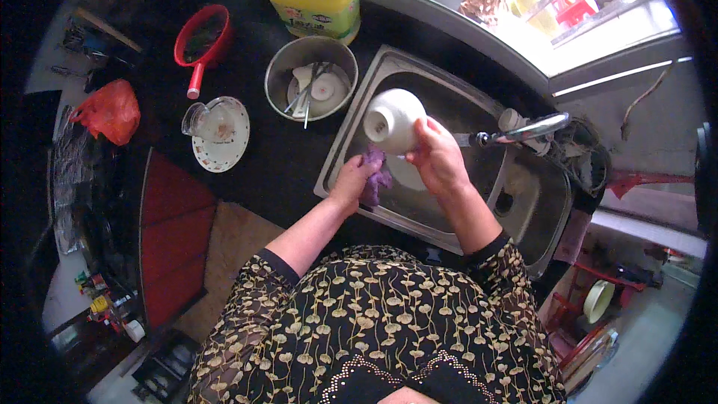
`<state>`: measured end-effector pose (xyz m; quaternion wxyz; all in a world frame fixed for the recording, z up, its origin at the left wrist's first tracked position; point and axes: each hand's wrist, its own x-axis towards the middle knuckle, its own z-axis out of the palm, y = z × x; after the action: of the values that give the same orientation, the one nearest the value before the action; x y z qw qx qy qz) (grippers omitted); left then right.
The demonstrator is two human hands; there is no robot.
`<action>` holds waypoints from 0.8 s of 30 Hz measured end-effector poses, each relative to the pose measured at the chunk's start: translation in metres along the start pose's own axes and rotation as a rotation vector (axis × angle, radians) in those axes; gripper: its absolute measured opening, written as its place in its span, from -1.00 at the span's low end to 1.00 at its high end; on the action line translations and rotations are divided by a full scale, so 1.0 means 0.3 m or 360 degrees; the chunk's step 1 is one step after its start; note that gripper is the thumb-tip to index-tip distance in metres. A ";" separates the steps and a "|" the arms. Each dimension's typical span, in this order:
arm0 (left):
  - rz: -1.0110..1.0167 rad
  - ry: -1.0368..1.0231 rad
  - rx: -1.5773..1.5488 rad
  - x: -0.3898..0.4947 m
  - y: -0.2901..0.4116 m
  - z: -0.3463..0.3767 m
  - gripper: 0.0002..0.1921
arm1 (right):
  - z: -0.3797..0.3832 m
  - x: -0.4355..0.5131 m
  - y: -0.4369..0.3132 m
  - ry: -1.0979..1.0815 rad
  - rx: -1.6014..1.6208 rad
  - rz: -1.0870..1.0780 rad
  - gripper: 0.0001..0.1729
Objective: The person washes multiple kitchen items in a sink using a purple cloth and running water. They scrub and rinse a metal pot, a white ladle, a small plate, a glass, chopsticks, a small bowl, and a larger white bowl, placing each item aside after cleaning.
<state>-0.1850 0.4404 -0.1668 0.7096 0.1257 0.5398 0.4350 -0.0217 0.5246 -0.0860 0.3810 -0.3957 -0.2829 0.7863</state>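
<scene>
Over the large basin of a stainless steel sink (pixel 387 219), my right hand (pixel 440 157) grips the rim of a white bowl (pixel 401 115), tilted so its foot shows towards the left. My left hand (pixel 353 179) holds a bunched purple cloth (pixel 374 177) just below the bowl, near the sink's left front edge. Another pale, round dish (pixel 406 173) lies in the basin beneath, partly hidden by my right hand. The chrome faucet (pixel 533 128) reaches in from the right, its spout end behind my right hand.
Left of the sink stands a metal pot (pixel 270 90) holding dishes and utensils, with a yellow detergent jug (pixel 322 3) behind it. Farther left are a red-handled strainer (pixel 194 81), a patterned plate (pixel 221 157) with a clear glass bowl (pixel 195 118), and a red plastic bag (pixel 118 112).
</scene>
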 end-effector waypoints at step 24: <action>-0.0176 -0.0133 -0.0015 0.028 0.146 -0.071 -0.69 | 0.180 0.339 0.135 0.0106 -0.1837 -0.1743 -0.85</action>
<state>-0.2244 0.4664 -0.1521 0.7551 0.1105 0.5136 0.3921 -0.1225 0.5783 -0.1294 0.4564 -0.3587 -0.7882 0.2044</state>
